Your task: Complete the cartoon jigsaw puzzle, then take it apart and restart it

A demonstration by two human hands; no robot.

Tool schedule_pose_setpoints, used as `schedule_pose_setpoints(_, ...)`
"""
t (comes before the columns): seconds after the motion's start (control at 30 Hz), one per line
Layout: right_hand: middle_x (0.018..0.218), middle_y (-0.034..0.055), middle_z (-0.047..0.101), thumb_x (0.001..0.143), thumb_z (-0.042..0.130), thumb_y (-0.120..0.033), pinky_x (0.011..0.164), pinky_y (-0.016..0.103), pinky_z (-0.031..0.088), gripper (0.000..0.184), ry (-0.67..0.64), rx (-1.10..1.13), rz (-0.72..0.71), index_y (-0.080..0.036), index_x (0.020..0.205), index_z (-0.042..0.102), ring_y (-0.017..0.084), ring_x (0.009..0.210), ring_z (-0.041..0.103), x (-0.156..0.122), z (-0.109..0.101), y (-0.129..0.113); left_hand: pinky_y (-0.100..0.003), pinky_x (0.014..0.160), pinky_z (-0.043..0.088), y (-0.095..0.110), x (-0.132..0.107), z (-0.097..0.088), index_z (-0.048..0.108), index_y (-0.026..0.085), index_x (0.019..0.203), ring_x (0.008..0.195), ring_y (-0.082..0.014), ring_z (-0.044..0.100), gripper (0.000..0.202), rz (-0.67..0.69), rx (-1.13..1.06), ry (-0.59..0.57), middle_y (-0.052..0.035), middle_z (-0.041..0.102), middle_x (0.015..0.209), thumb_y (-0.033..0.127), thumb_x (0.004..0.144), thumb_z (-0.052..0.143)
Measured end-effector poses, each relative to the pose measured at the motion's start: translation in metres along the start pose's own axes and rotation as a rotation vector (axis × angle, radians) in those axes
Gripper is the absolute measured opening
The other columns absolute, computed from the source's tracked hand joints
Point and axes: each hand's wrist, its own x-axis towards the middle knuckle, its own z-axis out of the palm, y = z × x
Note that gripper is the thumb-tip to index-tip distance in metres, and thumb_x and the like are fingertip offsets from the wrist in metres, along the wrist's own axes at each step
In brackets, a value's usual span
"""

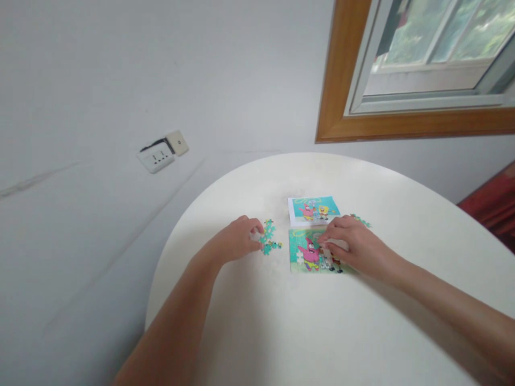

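Note:
A jigsaw puzzle [296, 262] with a pink starfish figure lies flat on the white round table, with a white gap at its left side. Over its upper right part is my right hand [348, 244], thumb and forefinger brought together at the puzzle's surface; whatever is between them is hidden. My left hand [241, 239] rests to the left, its thumb and forefinger curved and apart beside a small cluster of loose teal puzzle pieces [267, 245]. Just behind the puzzle lies a picture sheet [309, 210] with a matching cartoon scene, close to the puzzle's far edge.
More loose pieces [361, 219] lie beyond my right hand. The white table [249, 321] curves round toward a wall with a socket [156, 157]. At upper right is a wood-framed window [402, 126], and red cloth [493, 203] shows at the right edge.

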Motion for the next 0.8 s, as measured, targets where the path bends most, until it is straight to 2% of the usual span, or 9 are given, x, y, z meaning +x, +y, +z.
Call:
schedule_pose_setpoints(0.17, 0.089, 0.0059, 0.065, 0.081, 0.058, -0.012, 0.086, 0.034, 0.039, 0.025, -0.113, -0.031, -0.084, -0.023, 0.096, 0.073, 0.021, 0.093, 0.055, 0.034, 0.018, -0.030, -0.029, 0.072, 0.049, 0.001, -0.002, -0.001, 0.061, 0.019, 0.101, 0.079, -0.0180, 0.059, 0.035, 0.010, -0.019, -0.052, -0.0046, 0.056, 0.097, 0.031, 0.068, 0.064)
schedule_pose_setpoints(0.33, 0.093, 0.0089, 0.064, 0.082, 0.063, -0.024, 0.086, 0.037, 0.036, 0.021, -0.147, -0.121, -0.042, -0.022, 0.100, 0.072, 0.025, 0.095, 0.053, 0.056, 0.040, -0.050, -0.027, 0.072, 0.049, 0.005, -0.002, 0.003, 0.062, 0.021, 0.097, 0.077, -0.0166, 0.058, 0.033, 0.091, -0.047, -0.086, -0.0026, 0.055, 0.094, 0.030, 0.067, 0.069)
schedule_pose_setpoints(0.53, 0.092, 0.0073, 0.063, 0.081, 0.058, -0.015, 0.081, 0.034, 0.035, 0.020, -0.184, -0.129, 0.032, -0.024, 0.091, 0.072, 0.023, 0.093, 0.053, 0.063, 0.039, -0.057, -0.027, 0.073, 0.048, 0.006, 0.000, 0.009, 0.063, 0.021, 0.097, 0.075, -0.0159, 0.058, 0.026, 0.159, -0.049, -0.086, -0.0030, 0.055, 0.090, 0.024, 0.071, 0.065)
schedule_pose_setpoints(0.7, 0.092, 0.0079, 0.064, 0.080, 0.059, -0.014, 0.082, 0.034, 0.034, 0.020, -0.195, -0.115, 0.033, -0.023, 0.090, 0.072, 0.022, 0.092, 0.055, 0.066, 0.038, -0.055, -0.025, 0.071, 0.047, 0.005, 0.001, 0.009, 0.063, 0.020, 0.095, 0.076, -0.0155, 0.057, 0.023, 0.189, -0.046, -0.091, -0.0028, 0.058, 0.088, 0.021, 0.073, 0.063)
schedule_pose_setpoints(0.8, 0.094, 0.0079, 0.063, 0.080, 0.063, -0.019, 0.085, 0.035, 0.034, 0.019, -0.179, -0.083, 0.017, -0.023, 0.096, 0.072, 0.022, 0.095, 0.055, 0.065, 0.039, -0.054, -0.024, 0.070, 0.046, 0.005, 0.001, 0.009, 0.062, 0.019, 0.092, 0.077, -0.0160, 0.057, 0.019, 0.202, -0.054, -0.101, -0.0023, 0.057, 0.085, 0.022, 0.073, 0.063)
